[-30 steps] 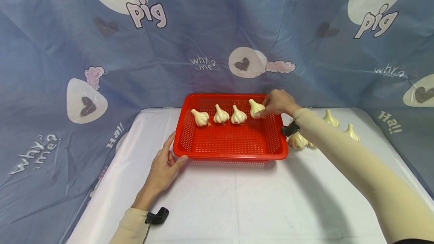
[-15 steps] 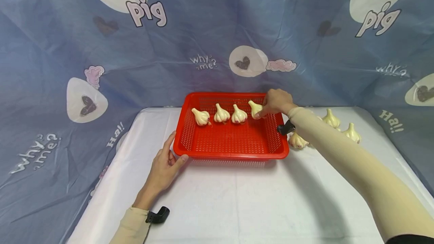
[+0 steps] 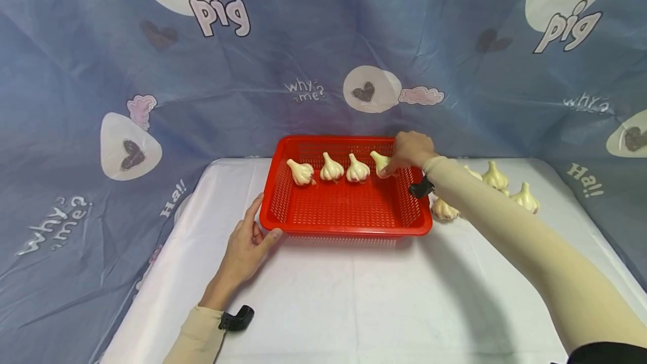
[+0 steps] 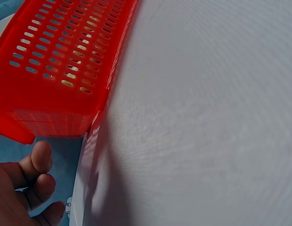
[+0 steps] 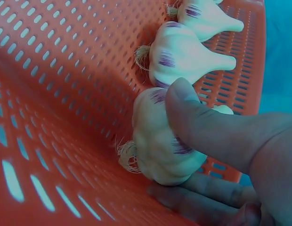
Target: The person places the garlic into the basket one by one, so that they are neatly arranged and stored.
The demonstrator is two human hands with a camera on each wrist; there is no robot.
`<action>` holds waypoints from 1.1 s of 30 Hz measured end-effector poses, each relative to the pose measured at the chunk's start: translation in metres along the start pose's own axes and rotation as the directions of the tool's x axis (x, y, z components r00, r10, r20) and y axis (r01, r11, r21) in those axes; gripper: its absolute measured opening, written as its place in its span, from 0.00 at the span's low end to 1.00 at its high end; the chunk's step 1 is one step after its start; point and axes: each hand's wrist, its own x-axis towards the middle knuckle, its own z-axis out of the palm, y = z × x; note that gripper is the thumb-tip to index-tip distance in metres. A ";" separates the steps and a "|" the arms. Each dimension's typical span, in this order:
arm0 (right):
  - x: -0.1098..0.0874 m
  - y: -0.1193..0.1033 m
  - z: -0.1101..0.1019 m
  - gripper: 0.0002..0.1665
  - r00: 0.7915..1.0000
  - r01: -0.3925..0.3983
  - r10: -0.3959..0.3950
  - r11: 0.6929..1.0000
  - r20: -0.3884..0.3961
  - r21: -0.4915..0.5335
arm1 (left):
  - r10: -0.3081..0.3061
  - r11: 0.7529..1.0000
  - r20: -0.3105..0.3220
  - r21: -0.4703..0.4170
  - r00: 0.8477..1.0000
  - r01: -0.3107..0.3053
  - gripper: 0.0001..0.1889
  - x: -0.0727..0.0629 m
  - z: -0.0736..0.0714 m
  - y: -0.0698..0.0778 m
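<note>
In the head view, a red plastic basket (image 3: 349,232) holds a row of garlic bulbs: one at the left (image 3: 301,173), two in the middle (image 3: 331,168) (image 3: 358,169), and one at the right end. That last garlic bulb (image 5: 155,136) is pinched between thumb and fingers of my right hand (image 3: 413,149), low beside the basket's slotted wall, its stalk partly hidden in the right wrist view. My left hand (image 3: 244,253) rests at the basket's near left corner, thumb on the front rim and index finger along the left side. Its other fingers (image 4: 41,157) hang loosely bent.
More garlic bulbs (image 3: 525,198) (image 3: 445,209) lie on the white tablecloth (image 3: 349,296) to the right of the basket, some behind my right forearm. A blue printed cloth (image 3: 283,32) rises behind the table.
The right hand and its garlic bulb have shifted only slightly, the hand a little left and lower over the bulb. The left hand stays at the basket's corner; the head view has tilted slightly.
</note>
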 end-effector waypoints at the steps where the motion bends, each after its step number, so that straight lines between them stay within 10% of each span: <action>1: 0.000 -0.001 0.000 0.34 1.000 -0.005 0.005 1.000 0.000 -0.004 | 0.000 1.000 0.000 -0.001 1.000 0.000 0.47 0.000 0.000 0.000; 33: 0.001 -0.012 0.014 0.40 0.997 0.011 -0.021 0.993 -0.080 -0.116 | -0.020 1.000 0.005 0.000 1.000 0.020 0.47 -0.001 -0.001 0.002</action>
